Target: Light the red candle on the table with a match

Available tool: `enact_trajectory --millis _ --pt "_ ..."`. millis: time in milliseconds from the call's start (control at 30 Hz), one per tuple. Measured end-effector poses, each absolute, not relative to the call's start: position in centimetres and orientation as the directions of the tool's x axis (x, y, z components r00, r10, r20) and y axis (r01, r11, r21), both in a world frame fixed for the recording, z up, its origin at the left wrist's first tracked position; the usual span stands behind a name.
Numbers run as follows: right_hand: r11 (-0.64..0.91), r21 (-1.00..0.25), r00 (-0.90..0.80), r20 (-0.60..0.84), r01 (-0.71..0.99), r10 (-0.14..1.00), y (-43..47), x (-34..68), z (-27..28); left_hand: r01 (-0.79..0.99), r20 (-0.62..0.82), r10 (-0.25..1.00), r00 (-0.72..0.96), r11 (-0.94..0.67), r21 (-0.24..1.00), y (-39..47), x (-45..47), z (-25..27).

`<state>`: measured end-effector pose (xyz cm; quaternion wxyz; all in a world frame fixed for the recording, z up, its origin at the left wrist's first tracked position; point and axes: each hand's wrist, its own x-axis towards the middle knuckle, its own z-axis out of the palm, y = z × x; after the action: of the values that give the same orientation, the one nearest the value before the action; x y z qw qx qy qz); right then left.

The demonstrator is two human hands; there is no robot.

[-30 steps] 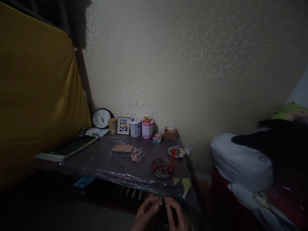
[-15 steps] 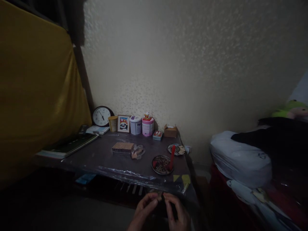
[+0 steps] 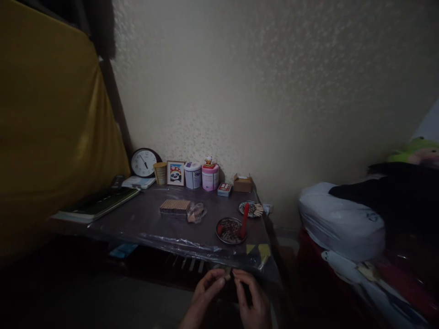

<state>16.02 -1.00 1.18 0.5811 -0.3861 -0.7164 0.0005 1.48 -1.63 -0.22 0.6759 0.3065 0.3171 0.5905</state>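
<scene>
Low in the view, in front of the table's near edge, my left hand [image 3: 206, 292] pinches a small pale piece [image 3: 227, 274] between thumb and fingers. It is too dim and small to name. My right hand [image 3: 253, 297] is close beside it, its thumb and fingertips pinched together near the piece. Whatever lies between those fingertips is hidden. Just beyond the hands, a round dish [image 3: 230, 236] holds dark and light bits, with a red spoon-like tool [image 3: 244, 218] standing in it. Yellow pieces [image 3: 263, 251] lie at the table's near right corner.
A plastic-covered table [image 3: 147, 214] carries a block of stacked sticks [image 3: 174, 206], a clear plastic bag [image 3: 196, 213] and a second dish [image 3: 247, 209] with pale sticks. Along the wall stand a clock [image 3: 144, 163], tubs [image 3: 193, 176] and a cardboard box [image 3: 242, 183]. White bundles [image 3: 339, 224] are at right.
The view has tipped slightly, so the table things appear a little higher. Both hands stay almost in place, and more of the pale piece shows at the left fingertips.
</scene>
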Motion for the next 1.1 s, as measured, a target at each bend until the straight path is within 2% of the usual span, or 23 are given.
enact_trajectory --millis 200,500,700,800,867,933,1100 --pt "0.681 -0.493 -0.009 0.807 0.541 0.591 -1.4 16.5 2.2 -0.633 -0.046 0.995 0.089 0.092 0.768 -2.1 1.8 1.7" --pt "0.665 -0.441 -0.011 0.829 0.603 0.560 -0.8 16.7 1.9 -0.688 -0.031 0.992 0.120 0.105 0.718 -2.0 2.6 2.6" --pt "0.676 -0.456 0.091 0.860 0.579 0.502 -1.7 16.9 3.7 -0.693 -0.071 0.992 0.102 0.122 0.711 -1.5 2.6 2.3" --pt "0.707 -0.377 -0.023 0.874 0.599 0.486 -1.1 17.1 3.2 -0.695 -0.070 0.994 0.081 0.107 0.711 -1.6 2.9 3.0" --pt "0.662 -0.338 -0.073 0.857 0.669 0.511 -0.1 17.6 2.4 -0.709 -0.055 0.995 0.081 0.096 0.699 -1.7 3.1 3.4" --pt "0.565 -0.440 0.040 0.811 0.698 0.584 0.9 18.3 1.7 -0.726 -0.038 0.994 0.100 0.099 0.681 -1.8 3.2 3.6" --pt "0.567 -0.589 0.202 0.775 0.576 0.599 1.4 19.2 2.1 -0.695 -0.073 0.994 0.082 0.110 0.710 -1.3 3.0 2.3"
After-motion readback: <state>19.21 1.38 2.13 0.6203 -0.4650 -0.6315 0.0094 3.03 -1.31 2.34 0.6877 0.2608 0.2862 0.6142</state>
